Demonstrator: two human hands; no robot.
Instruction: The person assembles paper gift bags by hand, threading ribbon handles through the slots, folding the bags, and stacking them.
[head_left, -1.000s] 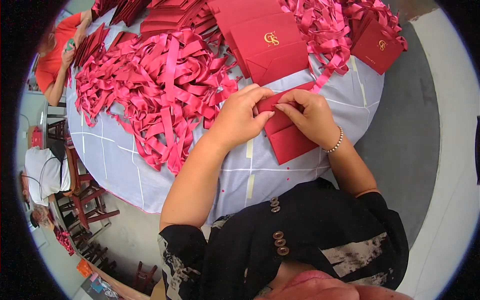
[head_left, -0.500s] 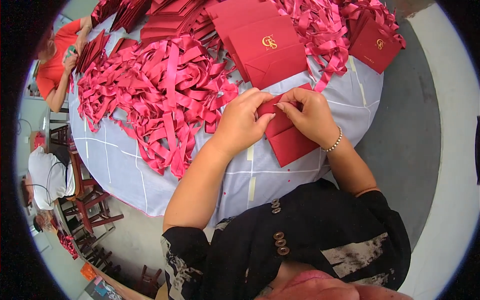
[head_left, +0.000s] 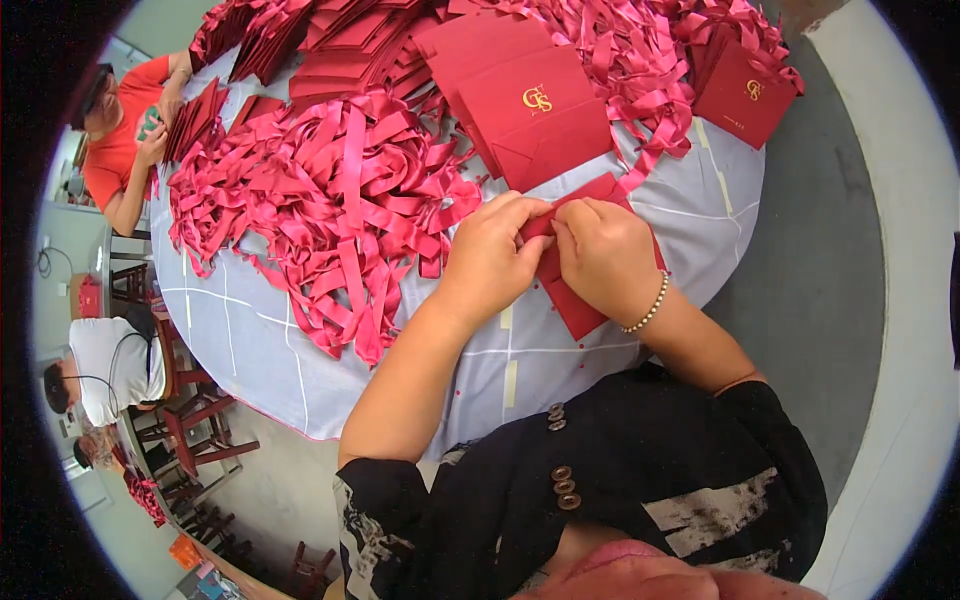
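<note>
Both hands, left hand (head_left: 490, 255) and right hand (head_left: 605, 255), pinch together on one red envelope (head_left: 580, 305), with the ribbon heap (head_left: 330, 200) and envelope stack (head_left: 530, 100) seemingly waiting.

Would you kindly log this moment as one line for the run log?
left hand: pinching red envelope | right hand: pinching same envelope | ribbon pile: left of hands | table: round, pale cloth

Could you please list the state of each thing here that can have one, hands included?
left hand: pinching the red envelope's upper edge.
right hand: pinching the same edge, fingertips meeting the left's.
red envelope: flat on the table, partly covered by both hands.
ribbon pile: loose, tangled heap.
envelope stack: lying flat, fanned, emblem side up.
table: covered with a pale cloth.
</note>
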